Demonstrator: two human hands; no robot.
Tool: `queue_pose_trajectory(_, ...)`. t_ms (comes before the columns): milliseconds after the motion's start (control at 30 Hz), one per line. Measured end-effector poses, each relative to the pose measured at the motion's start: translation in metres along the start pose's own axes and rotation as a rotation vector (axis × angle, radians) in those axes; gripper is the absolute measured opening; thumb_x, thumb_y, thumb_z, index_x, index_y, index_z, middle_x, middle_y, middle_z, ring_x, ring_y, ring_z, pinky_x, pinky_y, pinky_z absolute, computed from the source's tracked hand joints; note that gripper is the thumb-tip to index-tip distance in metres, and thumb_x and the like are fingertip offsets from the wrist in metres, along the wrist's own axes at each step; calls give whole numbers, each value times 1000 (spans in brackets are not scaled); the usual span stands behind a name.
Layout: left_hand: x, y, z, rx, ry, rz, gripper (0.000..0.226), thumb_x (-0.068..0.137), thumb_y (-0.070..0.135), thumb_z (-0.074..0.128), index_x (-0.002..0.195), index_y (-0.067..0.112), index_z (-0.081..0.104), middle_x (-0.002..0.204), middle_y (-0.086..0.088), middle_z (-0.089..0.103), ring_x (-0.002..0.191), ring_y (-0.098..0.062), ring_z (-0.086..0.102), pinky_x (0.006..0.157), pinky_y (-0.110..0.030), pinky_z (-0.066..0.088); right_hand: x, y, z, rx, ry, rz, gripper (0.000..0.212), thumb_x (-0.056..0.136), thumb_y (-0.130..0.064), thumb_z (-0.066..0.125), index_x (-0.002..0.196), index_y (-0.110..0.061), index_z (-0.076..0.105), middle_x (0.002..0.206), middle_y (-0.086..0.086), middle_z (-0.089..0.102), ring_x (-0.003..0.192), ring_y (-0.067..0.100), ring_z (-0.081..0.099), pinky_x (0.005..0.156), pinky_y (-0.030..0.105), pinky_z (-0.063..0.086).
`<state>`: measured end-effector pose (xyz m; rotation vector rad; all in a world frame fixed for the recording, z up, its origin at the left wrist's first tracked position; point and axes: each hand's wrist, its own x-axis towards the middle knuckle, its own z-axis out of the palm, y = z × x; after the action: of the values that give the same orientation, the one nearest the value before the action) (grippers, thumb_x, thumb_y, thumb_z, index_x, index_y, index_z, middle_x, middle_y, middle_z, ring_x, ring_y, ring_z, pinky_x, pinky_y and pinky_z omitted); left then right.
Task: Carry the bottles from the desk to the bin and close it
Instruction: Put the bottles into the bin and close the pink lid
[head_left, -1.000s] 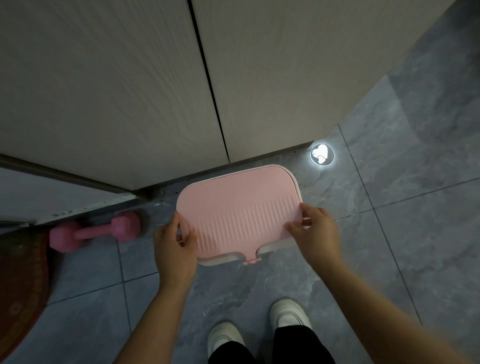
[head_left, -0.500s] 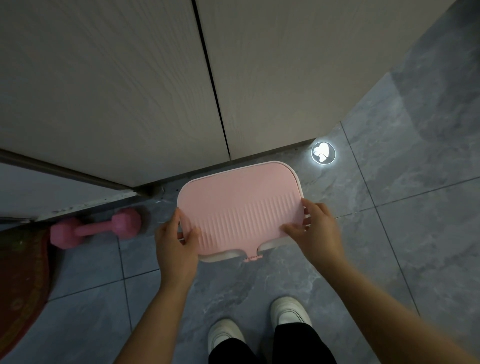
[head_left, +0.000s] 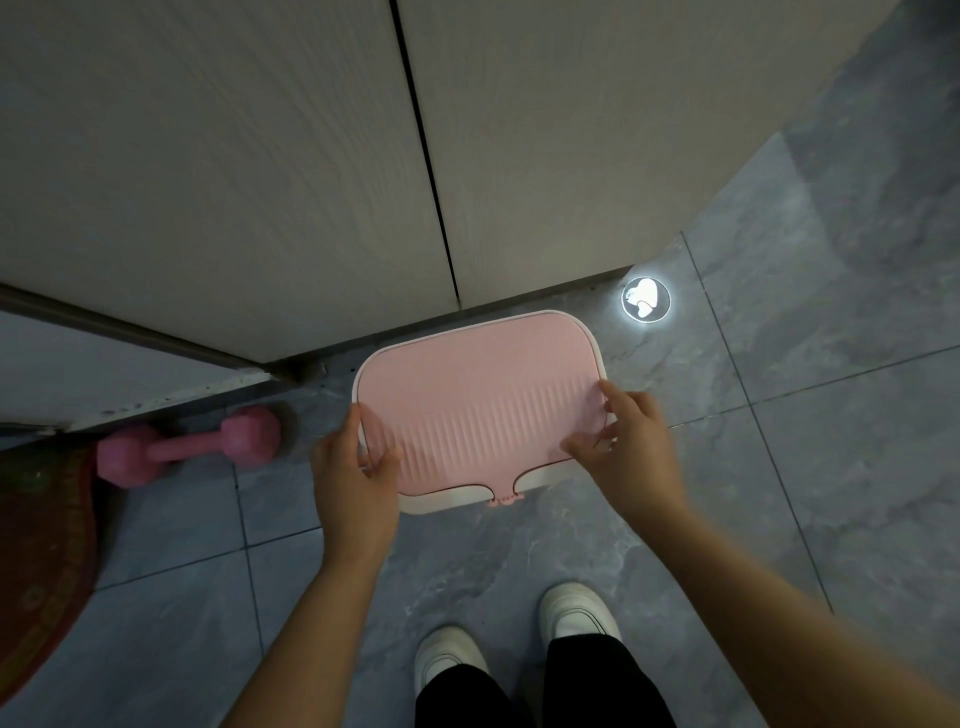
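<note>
Bin-closing is the step in hand, and it looks like the last one: the pink lid (head_left: 478, 400) lies flat across the white bin (head_left: 452, 500) at the centre of the frame, just below the pale cabinet doors (head_left: 260, 171), and I judge only a final press remains. No bottle shows anywhere; whether they are inside I cannot tell, since the lid hides the bin's contents.

From the left edge of the frame: one dark red mat (head_left: 41, 561) on the grey tile floor (head_left: 831, 493), then one pink dumbbell (head_left: 189, 447) lying near the bin's left side. Next, my left hand (head_left: 356, 483) grips the lid's near left corner, thumb curled over the top and fingers out of sight under the rim. At centre, one bin, one lid, with one small pink tab (head_left: 503, 500) at the lid's front edge. My right hand (head_left: 626, 452) pinches the lid's near right corner, thumb on top and fingers curled at the edge. At the lower centre, my two white shoes (head_left: 574, 608) stand just short of the bin. To the upper right of the bin, one round glowing spot (head_left: 645, 300) lights the floor beside the cabinet base.
</note>
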<state>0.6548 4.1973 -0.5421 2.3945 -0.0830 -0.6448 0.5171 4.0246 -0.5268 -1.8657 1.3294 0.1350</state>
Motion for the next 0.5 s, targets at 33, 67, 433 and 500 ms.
queue_pose_trajectory(33, 0, -1, 0, 2, 4, -5, 61, 85, 7, 60, 140, 17, 38, 129, -19, 43, 99, -25, 52, 90, -26, 36, 0, 0, 0, 9, 0, 3, 70, 79, -20, 72, 140, -13, 39, 134, 7, 44, 109, 26, 56, 97, 36, 48)
queue_pose_trajectory(67, 0, -1, 0, 5, 4, -10, 61, 84, 7, 60, 140, 17, 38, 128, -19, 44, 96, -24, 52, 89, -25, 36, 0, 0, 0, 12, -1, 4, 69, 79, -20, 71, 140, -12, 39, 134, 7, 44, 109, 26, 56, 97, 36, 48)
queue_pose_trajectory(433, -8, 3, -14, -60, -45, -114, 47, 88, 16, 55, 134, 18, 46, 125, -11, 56, 100, -22, 57, 90, -35, 45, -7, -7, -11, 51, -55, 83, 56, 85, -20, 65, 136, -10, 46, 127, 10, 53, 94, 17, 58, 87, 30, 48)
queue_pose_trajectory(500, -13, 9, -22, -76, -45, -139, 42, 89, 18, 54, 130, 14, 49, 121, -10, 61, 94, -18, 57, 86, -31, 43, -12, -12, -18, 99, -75, 132, 51, 85, -20, 65, 133, -10, 50, 121, 10, 59, 89, 15, 56, 84, 29, 47)
